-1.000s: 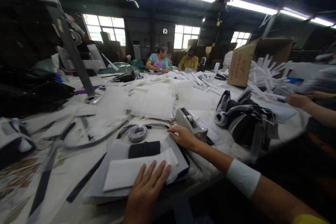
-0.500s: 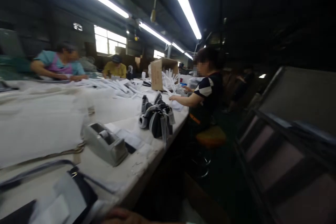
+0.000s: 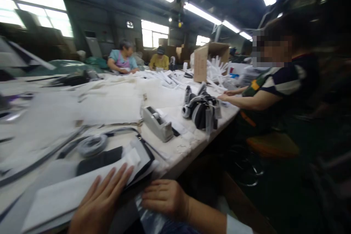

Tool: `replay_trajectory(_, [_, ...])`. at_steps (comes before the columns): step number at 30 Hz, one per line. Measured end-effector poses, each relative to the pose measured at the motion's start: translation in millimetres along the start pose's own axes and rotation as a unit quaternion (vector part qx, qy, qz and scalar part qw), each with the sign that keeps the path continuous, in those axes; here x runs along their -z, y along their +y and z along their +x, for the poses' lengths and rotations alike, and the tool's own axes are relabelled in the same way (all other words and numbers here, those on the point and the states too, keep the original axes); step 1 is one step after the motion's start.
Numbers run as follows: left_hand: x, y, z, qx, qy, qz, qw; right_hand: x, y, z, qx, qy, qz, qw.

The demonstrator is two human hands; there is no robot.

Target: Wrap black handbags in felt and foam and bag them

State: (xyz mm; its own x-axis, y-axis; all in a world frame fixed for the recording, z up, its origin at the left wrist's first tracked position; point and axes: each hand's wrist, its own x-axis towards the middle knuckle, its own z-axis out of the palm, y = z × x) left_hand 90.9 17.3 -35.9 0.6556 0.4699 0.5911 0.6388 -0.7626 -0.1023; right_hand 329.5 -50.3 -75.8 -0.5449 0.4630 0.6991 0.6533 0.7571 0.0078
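My left hand (image 3: 102, 199) lies flat, fingers stretched, on a folded white sheet (image 3: 63, 195) at the table's near edge. Beneath and beyond that sheet is a grey and dark bag (image 3: 146, 151) with a long dark strap (image 3: 68, 150); its lower part is covered. Just off the table edge, my right hand (image 3: 167, 197) is closed on a clear plastic bag (image 3: 150, 219), which hangs toward my lap. A roll of grey tape (image 3: 92, 144) rests behind the dark piece (image 3: 98, 161) by the sheet.
A grey tape dispenser (image 3: 157, 124) stands near the table edge, with a cluster of dark and grey bags (image 3: 201, 109) beyond. White sheets (image 3: 112, 108) cover the table's middle. A cardboard box (image 3: 200, 64) holds white strips. A co-worker (image 3: 285, 80) works at the right.
The view has swung left and down. My left hand has come into view on the white sheet, and my right hand, barely visible before, now shows with the plastic bag.
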Motion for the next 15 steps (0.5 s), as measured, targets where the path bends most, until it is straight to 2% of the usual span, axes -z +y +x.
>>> replay_trajectory(3, [11.1,0.2,-1.5,0.002,-0.039,0.067,0.997,13.5,-4.6,6.2,-0.017,0.009,0.065,0.998])
replay_trajectory(7, [10.9,7.8,4.6,0.025,-0.073,0.086,0.993,26.9,-7.0,7.7,-0.011,0.001,0.095,0.995])
replay_trajectory(15, [13.7,7.8,5.6,0.028,-0.075,0.073,0.994,32.5,-7.6,8.4,-0.002,-0.025,0.095,0.995])
